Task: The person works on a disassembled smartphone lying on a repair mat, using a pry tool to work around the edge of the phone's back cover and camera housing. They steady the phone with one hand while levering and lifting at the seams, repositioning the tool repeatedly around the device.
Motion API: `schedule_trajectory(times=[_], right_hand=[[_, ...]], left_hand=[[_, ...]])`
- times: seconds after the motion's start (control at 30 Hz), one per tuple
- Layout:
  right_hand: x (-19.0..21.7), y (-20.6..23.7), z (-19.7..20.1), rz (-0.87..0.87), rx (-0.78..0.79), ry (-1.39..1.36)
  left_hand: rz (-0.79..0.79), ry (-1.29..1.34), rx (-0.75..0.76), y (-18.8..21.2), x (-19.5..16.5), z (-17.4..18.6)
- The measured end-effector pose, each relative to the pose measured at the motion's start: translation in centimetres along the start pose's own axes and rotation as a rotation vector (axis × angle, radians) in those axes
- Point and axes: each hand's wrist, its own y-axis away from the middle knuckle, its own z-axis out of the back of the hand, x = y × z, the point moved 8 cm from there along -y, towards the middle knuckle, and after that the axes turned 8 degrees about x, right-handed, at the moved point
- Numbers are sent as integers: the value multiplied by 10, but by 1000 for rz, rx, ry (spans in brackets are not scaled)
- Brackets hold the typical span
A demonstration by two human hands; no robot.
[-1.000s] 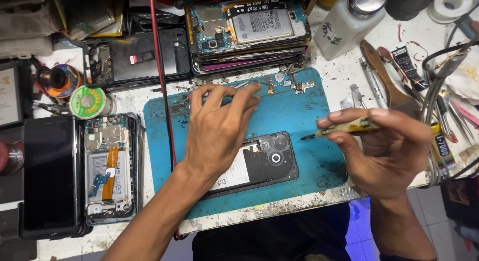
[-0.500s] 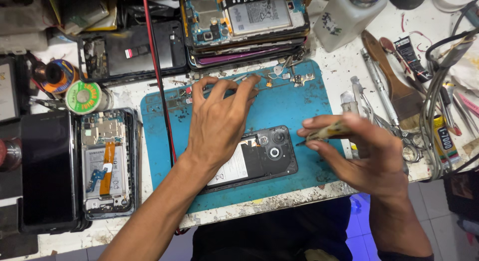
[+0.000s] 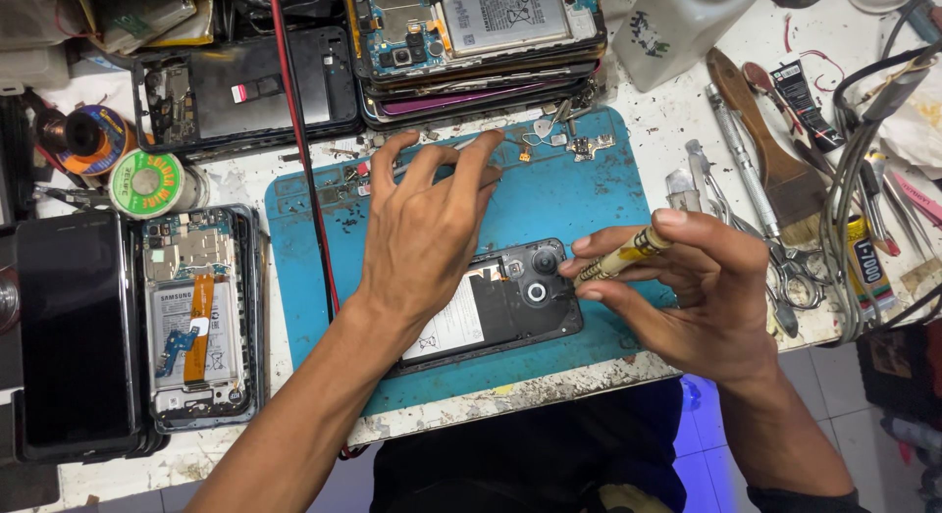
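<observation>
Smartphone [image 3: 510, 307], black and back cover removed, lies near the blue mat's [image 3: 589, 189] front edge; left hand [image 3: 432, 229] rests open on it, right hand [image 3: 697, 297] grasps a yellow screwdriver [image 3: 623, 258].

Opened black phone [image 3: 510, 302] lies flat on blue mat; yellow screwdriver [image 3: 623, 258] tilts over it.

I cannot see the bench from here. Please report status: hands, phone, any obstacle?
Left hand flat over opened phone on blue mat. Right hand grips screwdriver, tip at camera end. Loose small parts beyond.
</observation>
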Motion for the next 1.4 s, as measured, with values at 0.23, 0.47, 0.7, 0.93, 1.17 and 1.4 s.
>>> schedule_trajectory(times=[0.23, 0.47, 0.7, 0.93, 1.17, 1.4], right_hand=[[15, -12, -5, 118, 246, -156], [30, -26, 19, 176, 78, 159], [34, -33, 10, 42, 161, -71], [44, -43, 7, 235, 170, 71], [23, -29, 10, 45, 73, -23], [17, -26, 13, 85, 53, -84]], left_hand=[[-32, 20, -9, -2, -5, 6], [-105, 669, 335, -2, -23, -4], [-74, 1119, 629, 7, -45, -13], [74, 1011, 473, -4, -35, -17], [25, 1034, 458, 0, -36, -11], [-31, 977, 369, 1, -37, -4]])
